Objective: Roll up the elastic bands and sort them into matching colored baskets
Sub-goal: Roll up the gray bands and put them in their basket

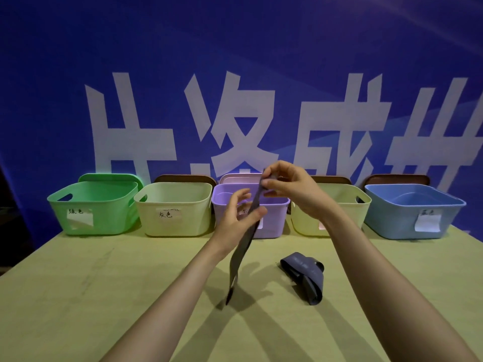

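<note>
The right hand (pixel 292 189) is pinching the top end of a grey elastic band (pixel 241 254), and the left hand (pixel 235 215) is gripping it lower down between thumb and curled fingers, probably holding it straight so rolling can start from the top. Its tail is hanging to mid-worktop (pixel 104 296). A second grey band (pixel 304 275) is lying crumpled nearby, and five baskets are lining the far edge.

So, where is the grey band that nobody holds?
Head view: the loose grey band lies on the table, right of centre, in front of the yellow-green basket.
</note>
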`<state>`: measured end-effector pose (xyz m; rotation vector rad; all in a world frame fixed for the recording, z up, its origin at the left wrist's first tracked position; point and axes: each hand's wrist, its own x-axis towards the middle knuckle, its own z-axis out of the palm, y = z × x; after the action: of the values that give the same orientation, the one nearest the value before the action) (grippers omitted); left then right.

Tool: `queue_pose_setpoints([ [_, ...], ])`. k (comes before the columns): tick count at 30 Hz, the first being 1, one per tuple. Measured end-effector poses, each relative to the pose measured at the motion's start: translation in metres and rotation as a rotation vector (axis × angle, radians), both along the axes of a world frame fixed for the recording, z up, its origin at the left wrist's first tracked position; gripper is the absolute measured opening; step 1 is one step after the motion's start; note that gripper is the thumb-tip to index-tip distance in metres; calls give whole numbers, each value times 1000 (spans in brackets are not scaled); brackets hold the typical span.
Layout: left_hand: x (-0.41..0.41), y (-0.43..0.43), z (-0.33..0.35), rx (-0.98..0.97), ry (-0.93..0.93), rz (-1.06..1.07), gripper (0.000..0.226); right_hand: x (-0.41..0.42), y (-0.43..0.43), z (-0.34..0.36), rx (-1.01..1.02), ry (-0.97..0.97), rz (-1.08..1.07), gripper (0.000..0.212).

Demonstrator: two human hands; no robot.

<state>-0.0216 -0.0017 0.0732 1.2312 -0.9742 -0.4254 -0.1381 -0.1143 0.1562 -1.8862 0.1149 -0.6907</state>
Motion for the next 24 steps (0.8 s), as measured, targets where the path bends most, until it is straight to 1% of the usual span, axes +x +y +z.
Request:
queue_pose_setpoints([
  [1,2,0,1,28,24,-12,66,-1,-2,0,-62,24,-12,13],
  [3,10,0,0,96,50,-52,64,-2,-4,2,-211,100,-38,30],
  [5,16,0,-2,168,40,-99,52,-1,-6,3,-375,157,-117,44],
  [6,17,1,-4,194,24,-106,42,1,-6,3,-414,160,-165,47],
  [7,15,1,-6,217,0,-108,33,2,-6,1,-416,143,-207,45],
  [9,8,3,-13,268,-47,-138,24,3,-8,-4,-337,69,-255,34],
  [11,0,8,-22,331,-71,-171,25,4,-9,-9,-229,-12,-288,24],
  [14,-15,25,-30,359,-11,-226,23,7,-13,-19,-108,-67,-345,19],
  [17,-28,41,-27,326,94,-319,22,11,-22,-39,-30,-33,-340,17],
  [19,-30,45,-33,351,134,-293,17,13,-26,-57,46,-6,-297,17],
  [22,-34,45,-58,524,137,-225,11,15,-25,-87,135,71,-251,17],
  [24,-35,46,-83,637,161,-196,7,17,-22,-108,149,141,-232,19],
])
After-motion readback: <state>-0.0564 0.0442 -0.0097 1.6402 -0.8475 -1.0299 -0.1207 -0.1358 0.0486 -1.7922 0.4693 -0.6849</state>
